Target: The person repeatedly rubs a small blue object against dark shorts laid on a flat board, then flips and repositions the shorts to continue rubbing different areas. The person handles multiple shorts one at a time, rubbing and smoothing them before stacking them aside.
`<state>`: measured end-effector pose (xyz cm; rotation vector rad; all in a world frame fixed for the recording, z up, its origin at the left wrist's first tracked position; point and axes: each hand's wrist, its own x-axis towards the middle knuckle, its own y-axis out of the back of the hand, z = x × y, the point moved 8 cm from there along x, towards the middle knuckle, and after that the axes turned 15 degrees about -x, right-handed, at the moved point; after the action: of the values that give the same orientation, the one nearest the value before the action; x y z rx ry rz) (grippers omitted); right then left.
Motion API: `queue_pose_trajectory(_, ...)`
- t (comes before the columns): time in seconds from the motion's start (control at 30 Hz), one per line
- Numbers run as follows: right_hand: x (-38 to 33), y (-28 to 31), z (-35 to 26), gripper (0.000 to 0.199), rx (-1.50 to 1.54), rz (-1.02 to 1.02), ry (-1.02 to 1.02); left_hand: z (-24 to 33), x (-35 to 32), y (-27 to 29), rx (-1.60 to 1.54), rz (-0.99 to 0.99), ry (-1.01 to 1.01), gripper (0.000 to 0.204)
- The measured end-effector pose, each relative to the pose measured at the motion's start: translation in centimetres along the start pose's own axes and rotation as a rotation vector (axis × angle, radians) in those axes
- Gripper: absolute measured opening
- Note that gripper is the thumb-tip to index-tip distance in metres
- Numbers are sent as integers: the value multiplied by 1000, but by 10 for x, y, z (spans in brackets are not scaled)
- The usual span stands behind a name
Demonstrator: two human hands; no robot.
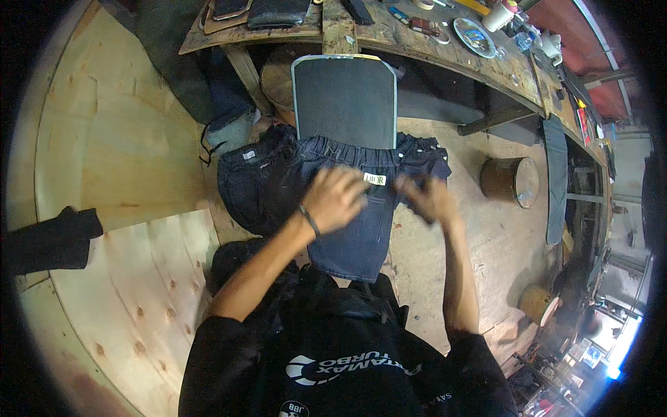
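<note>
Dark navy denim shorts (354, 233) with a gathered elastic waistband lie pulled over the near end of a dark board (345, 101) with pale edges and cut-off corners. A small white label (375, 179) with dark print lies on them just below the waistband. My left hand (337, 198), a dark band on its wrist, is over the cloth left of the label, its fingers bent and blurred. To the label's right is my right hand (431, 198), its fingers smeared by motion. Whether either hand grips the cloth, I cannot tell.
The board juts toward me from a worn wooden workbench (389, 31). A round plate (474, 37) with small items and a white cup (500, 15) stand on it. Two round wooden stools (509, 182) are at the right. Dark cloth (52, 240) lies over plywood at the left.
</note>
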<state>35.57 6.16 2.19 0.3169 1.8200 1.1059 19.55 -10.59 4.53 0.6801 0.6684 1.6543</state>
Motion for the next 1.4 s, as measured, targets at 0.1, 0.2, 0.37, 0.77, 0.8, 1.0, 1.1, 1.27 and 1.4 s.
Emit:
queue_pose_trajectory(0.1, -41, -33, -23, 85, -155, -272, 192, 3, -9, -35, -32, -41, 21, 82)
queue_pose_trajectory(0.2, -14, -23, -29, 77, -99, -136, 249, -23, 20, -35, 102, 135, -32, 86)
queue_pose_trajectory(0.37, 19, -41, -9, 82, -99, -233, 216, -44, 43, -43, 40, 45, -23, 91)
queue_pose_trajectory(0.77, -13, -79, -2, 57, 30, 19, 541, -16, 28, -45, 126, 164, 86, 90)
queue_pose_trajectory(0.8, 1, -69, -6, 56, -107, -5, 565, -26, 37, -49, 102, 103, 68, 91)
queue_pose_trajectory(1.0, 17, -48, -4, 87, -303, -382, 376, -26, 47, -32, 56, 138, -46, 66)
queue_pose_trajectory(1.1, -2, -58, -9, 99, -190, -349, 347, 1, 52, -32, 20, -136, 40, 49)
queue_pose_trajectory(1.27, -13, -58, -6, 99, -163, -190, 389, 23, 39, -40, 357, -870, 432, 75)
queue_pose_trajectory(1.4, -28, -38, -8, 87, -158, 47, 299, 28, 37, -19, 636, -579, 459, 66)
